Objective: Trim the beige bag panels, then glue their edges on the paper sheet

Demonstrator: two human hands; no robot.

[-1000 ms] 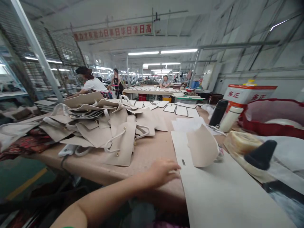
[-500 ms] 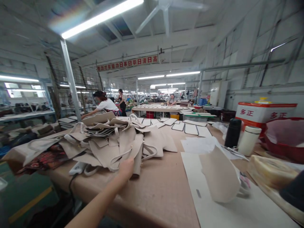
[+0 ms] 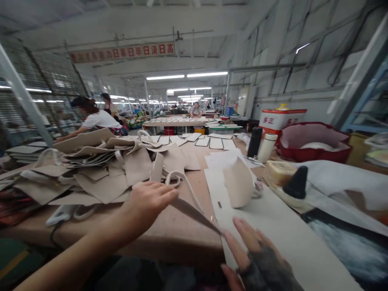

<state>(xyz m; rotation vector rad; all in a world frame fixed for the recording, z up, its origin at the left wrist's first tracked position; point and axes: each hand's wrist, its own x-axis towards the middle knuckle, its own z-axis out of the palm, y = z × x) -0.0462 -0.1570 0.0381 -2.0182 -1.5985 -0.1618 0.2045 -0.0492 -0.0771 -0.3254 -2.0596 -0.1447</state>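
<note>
My left hand [image 3: 154, 196] grips the edge of a beige leather-like bag panel [image 3: 197, 214], which has a looped handle [image 3: 184, 180] attached. The panel hangs tilted over the table's front edge and shows almost edge-on. At its right end is my right hand [image 3: 253, 250], in a dark fingerless glove, fingers apart; whether a fingertip touches the panel I cannot tell. A heap of similar beige panels with handles [image 3: 103, 186] lies to the left. Beyond my right hand, a curved beige piece [image 3: 239, 184] stands on a white sheet [image 3: 260, 226].
A black bottle [image 3: 254, 142], a white bottle [image 3: 267, 147], a red basin [image 3: 315, 141] and a dark cone [image 3: 296, 182] are on the right. A white device with a cord [image 3: 61, 214] sits by the heap. Co-workers [image 3: 98, 119] work farther back.
My left hand has drawn the panel from the heap toward me and rightward. My right hand has come into view at the lower right. The view has turned right.
</note>
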